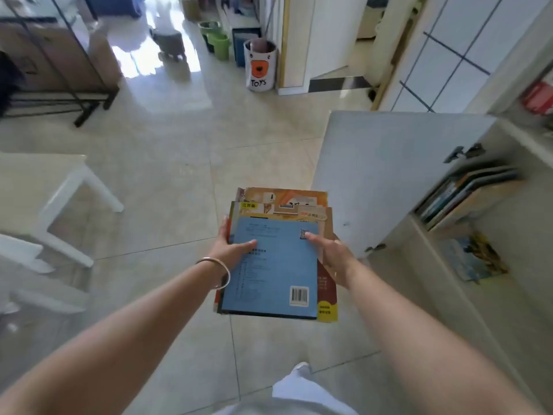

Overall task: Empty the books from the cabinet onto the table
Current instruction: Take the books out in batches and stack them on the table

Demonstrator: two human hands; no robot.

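The desk (45,172) sits at the frame's left edge, so swing that way. Your left hand (232,247) and right hand (329,250) both clamp the book stack (275,265) mid-frame; keep it level. More books (466,193) wait in the cabinet (389,175), right.

hands (278,253) gripping book stack (275,265), open cabinet (484,223)
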